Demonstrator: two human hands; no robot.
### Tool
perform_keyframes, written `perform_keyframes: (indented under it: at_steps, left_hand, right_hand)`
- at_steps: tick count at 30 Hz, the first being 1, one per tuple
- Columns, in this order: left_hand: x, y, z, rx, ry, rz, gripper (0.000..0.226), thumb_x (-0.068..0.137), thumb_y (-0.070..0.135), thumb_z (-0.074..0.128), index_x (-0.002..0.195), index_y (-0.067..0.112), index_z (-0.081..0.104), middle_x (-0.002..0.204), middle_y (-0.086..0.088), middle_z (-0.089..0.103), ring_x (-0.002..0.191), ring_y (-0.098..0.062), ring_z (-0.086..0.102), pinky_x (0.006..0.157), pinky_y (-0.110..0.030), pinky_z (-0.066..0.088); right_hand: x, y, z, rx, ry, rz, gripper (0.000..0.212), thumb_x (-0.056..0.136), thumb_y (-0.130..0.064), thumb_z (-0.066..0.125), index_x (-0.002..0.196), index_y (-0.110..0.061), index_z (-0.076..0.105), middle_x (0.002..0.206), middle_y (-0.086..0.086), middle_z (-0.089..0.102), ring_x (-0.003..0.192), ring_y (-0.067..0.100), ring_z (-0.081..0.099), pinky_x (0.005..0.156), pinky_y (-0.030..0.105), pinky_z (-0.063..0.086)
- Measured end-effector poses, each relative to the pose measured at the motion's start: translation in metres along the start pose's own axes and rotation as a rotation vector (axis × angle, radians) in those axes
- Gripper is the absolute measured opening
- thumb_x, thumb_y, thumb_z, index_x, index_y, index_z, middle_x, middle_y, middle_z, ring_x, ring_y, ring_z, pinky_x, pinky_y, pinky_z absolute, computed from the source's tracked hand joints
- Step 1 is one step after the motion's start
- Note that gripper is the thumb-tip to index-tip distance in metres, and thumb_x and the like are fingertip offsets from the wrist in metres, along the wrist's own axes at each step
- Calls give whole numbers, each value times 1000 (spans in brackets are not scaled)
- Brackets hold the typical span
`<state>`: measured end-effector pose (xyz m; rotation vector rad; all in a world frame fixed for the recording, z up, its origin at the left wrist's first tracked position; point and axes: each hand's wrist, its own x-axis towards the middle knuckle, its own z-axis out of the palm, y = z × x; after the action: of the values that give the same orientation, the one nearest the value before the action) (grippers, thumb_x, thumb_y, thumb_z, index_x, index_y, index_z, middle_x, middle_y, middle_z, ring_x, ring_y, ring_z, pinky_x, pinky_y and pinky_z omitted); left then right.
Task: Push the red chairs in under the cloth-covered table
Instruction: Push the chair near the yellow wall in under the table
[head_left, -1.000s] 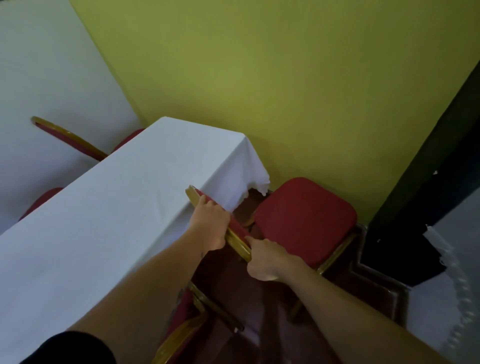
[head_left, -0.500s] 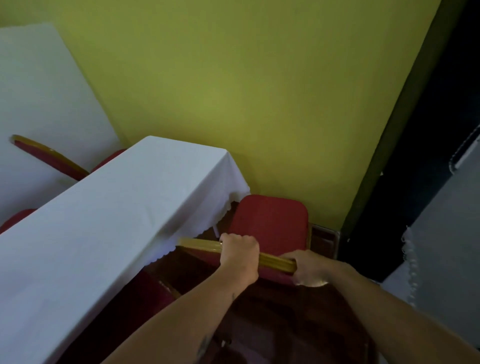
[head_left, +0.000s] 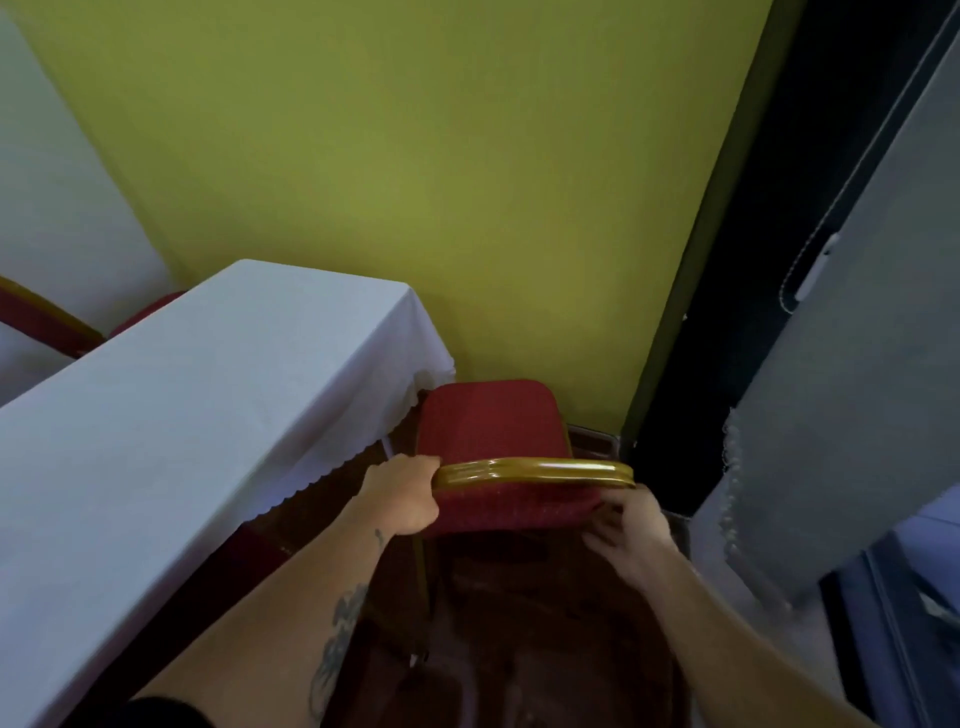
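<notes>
We see the red chair (head_left: 493, 431) at lower centre of the frame, just beside the corner of the cloth-covered table (head_left: 208, 395), its seat against the yellow wall (head_left: 415, 156). The left hand (head_left: 402, 496) is closed around the left end of its gold-rimmed backrest; the right hand (head_left: 631, 525) grips the right end with curled fingers

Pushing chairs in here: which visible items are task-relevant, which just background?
Task-relevant:
- red chair, held at the backrest
- left hand
- right hand
- cloth-covered table
- second red chair, far side of the table

Background:
- yellow-green wall
- grey panel on the right
</notes>
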<state>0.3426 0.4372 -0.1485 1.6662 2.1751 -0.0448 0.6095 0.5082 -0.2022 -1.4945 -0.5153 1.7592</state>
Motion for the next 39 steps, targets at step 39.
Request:
perform_keyframes:
  at_steps: [39]
  left_hand:
    - [32,79,3,-136,-194,-133,15,83,21,64,93,19,53,83,2,54,69,-12,53,63,-31,43]
  right_hand:
    - [67,-82,99,-160,-447,246,31,59,-9,61,88,-9,48,102,19,59,102,45,61,88,74,45]
